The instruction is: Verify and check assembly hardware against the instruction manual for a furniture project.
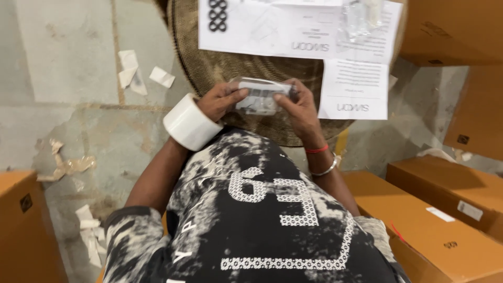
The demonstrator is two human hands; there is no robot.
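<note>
My left hand point(219, 99) and right hand point(297, 107) pinched a clear packet point(259, 96), fingers closed on its ends, tape roll point(189, 122) on my left wrist.

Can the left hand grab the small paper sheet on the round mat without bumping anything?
Probably not right away: the left hand grips the clear packet, and the right hand lies between it and the paper sheet.

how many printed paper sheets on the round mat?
2. A large sheet lies across the top of the round woven mat; a smaller sheet sits at its right edge. More may lie hidden under the large one or beyond the frame.
</note>
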